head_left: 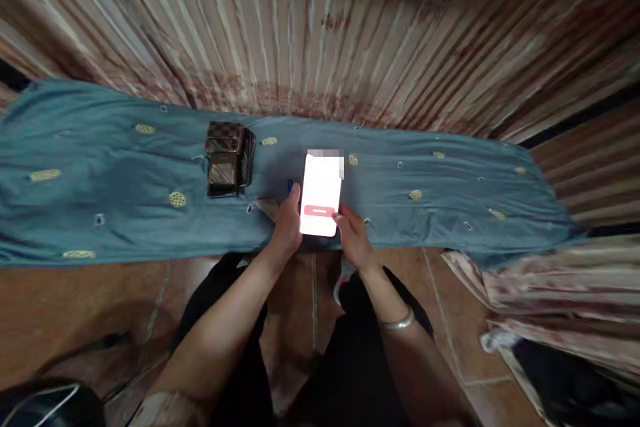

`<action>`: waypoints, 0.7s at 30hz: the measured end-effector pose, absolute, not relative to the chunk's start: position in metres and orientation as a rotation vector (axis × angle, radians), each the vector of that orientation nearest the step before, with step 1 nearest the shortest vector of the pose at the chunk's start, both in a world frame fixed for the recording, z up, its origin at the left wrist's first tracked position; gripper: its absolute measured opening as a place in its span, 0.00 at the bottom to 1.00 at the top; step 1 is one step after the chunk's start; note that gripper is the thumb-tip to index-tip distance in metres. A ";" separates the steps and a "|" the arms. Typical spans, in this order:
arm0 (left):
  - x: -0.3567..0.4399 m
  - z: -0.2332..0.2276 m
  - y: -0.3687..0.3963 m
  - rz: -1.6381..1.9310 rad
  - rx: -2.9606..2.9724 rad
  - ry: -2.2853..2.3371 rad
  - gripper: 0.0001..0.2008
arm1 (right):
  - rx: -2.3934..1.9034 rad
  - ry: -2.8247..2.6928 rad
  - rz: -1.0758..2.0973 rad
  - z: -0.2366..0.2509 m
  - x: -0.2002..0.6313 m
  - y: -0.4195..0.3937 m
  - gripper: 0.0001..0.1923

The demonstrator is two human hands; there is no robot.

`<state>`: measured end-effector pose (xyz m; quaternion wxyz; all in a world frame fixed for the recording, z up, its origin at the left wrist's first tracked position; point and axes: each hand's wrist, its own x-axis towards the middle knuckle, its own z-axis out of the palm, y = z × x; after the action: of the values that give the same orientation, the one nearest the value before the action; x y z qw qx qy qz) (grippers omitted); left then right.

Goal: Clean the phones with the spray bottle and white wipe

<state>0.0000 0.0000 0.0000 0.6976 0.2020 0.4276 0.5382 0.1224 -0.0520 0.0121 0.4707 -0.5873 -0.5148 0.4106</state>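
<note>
My left hand (287,227) grips the left edge of a phone (321,190), whose screen glows white with a red bar near the bottom. My right hand (353,235) touches the phone's lower right corner, thumb near the red bar. A silver bangle (399,322) circles my right wrist. The phone is held above a blue-grey cloth (100,167) with small yellow oval motifs, spread over a long surface in front of me.
A dark checkered box (227,158) lies on the cloth to the left of the phone. A striped curtain (320,27) hangs behind. Folded patterned fabric (550,293) lies at the right. My legs in dark trousers (350,360) stand on a brown tiled floor (75,307).
</note>
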 end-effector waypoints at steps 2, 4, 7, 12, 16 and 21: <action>0.000 -0.001 -0.001 1.210 0.446 0.931 0.28 | -1.422 -1.263 1.001 0.012 0.122 -0.052 0.14; 0.000 -0.002 -0.001 1.225 0.444 0.919 0.27 | -1.414 -1.266 1.001 0.011 0.122 -0.051 0.14; -0.001 -0.003 -0.002 1.256 0.448 0.919 0.27 | -1.417 -1.275 1.011 0.010 0.122 -0.052 0.15; -0.003 0.000 -0.004 1.280 0.471 0.930 0.28 | -1.407 -1.280 1.015 0.010 0.123 -0.053 0.15; -0.002 0.002 -0.006 1.274 0.461 0.936 0.28 | -1.400 -1.276 1.008 0.011 0.123 -0.053 0.15; -0.002 0.002 -0.006 1.275 0.479 0.940 0.27 | -1.409 -1.262 1.005 0.011 0.122 -0.052 0.14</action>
<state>-0.0017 -0.0057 0.0020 0.6768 0.2129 0.4183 0.5671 0.1223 -0.0524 0.0111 0.4794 -0.5772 -0.5172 0.4117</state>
